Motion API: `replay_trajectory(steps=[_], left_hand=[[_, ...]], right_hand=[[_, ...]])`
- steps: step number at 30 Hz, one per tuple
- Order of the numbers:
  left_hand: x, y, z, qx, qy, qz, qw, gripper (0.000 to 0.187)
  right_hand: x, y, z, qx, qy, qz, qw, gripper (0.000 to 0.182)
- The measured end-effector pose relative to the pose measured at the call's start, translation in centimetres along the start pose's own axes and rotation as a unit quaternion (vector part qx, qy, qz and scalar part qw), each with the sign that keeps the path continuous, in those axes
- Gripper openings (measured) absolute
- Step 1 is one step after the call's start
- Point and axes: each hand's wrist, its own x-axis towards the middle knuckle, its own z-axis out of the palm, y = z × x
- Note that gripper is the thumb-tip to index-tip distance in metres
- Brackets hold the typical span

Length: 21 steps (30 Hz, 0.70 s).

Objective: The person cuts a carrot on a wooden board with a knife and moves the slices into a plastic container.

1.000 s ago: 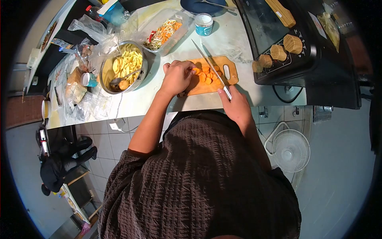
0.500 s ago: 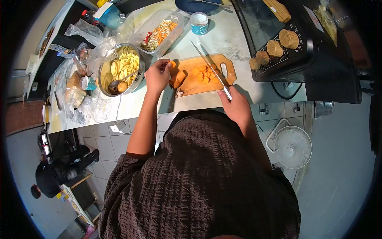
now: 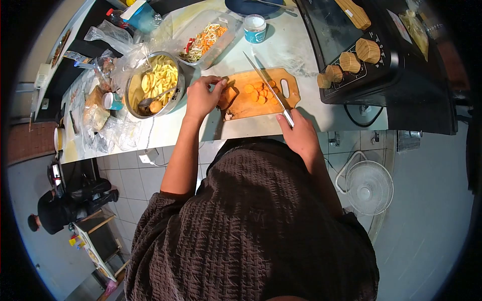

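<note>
My right hand point(image 3: 299, 131) grips the white handle of a long knife point(image 3: 267, 83), its blade slanting up and left across the wooden cutting board point(image 3: 251, 111). Below and beside the blade lie several orange carrot slices point(image 3: 258, 92). At the board's left end rests a thick carrot piece point(image 3: 228, 96). My left hand point(image 3: 203, 98) is beside it, thumb and fingers pinched together at the board's upper left edge. Whatever the fingertips hold is hidden. A small pale scrap point(image 3: 228, 116) sits near the board's front left corner.
Left of the board stand a metal bowl point(image 3: 179, 95) of pale cut pieces with a spoon and a plastic tub point(image 3: 206, 62) of shredded vegetables. Behind are a teal-labelled jar point(image 3: 254, 30) and a dark pan point(image 3: 241, 7). A black oven point(image 3: 361, 83) bounds the right. Another person point(image 3: 60, 213) is at far left.
The orange round at my left fingertips no longer shows. That hand has shifted slightly right with the view. My right hand still holds the knife in place. The other person has changed posture.
</note>
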Motion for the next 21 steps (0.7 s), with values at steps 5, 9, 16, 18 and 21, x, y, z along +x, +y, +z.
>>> replay_trajectory(steps=[5,9,16,18,21], left_hand=[[-2.0,0.7,-0.7,0.100,-0.073,0.072,0.990,0.035],[-3.3,0.3,0.7,0.094,-0.033,0.072,0.992,0.038],[-4.2,2.7,1.5,-0.019,-0.023,0.070,0.997,0.037],[-4.1,2.4,1.8,-0.021,-0.040,0.043,0.998,0.040],[-4.2,1.4,2.5,0.021,0.008,0.117,0.993,0.037]], right_hand=[[-0.4,-0.7,-0.4,0.017,-0.021,0.020,0.999,0.044],[-0.3,-0.3,0.7,0.007,-0.002,-0.008,1.000,0.041],[-0.4,-1.5,2.1,-0.003,-0.022,-0.057,0.998,0.038],[-0.5,-1.7,2.3,-0.017,-0.022,-0.066,0.997,0.038],[-0.6,-2.0,2.6,0.000,-0.047,-0.087,0.995,0.038]])
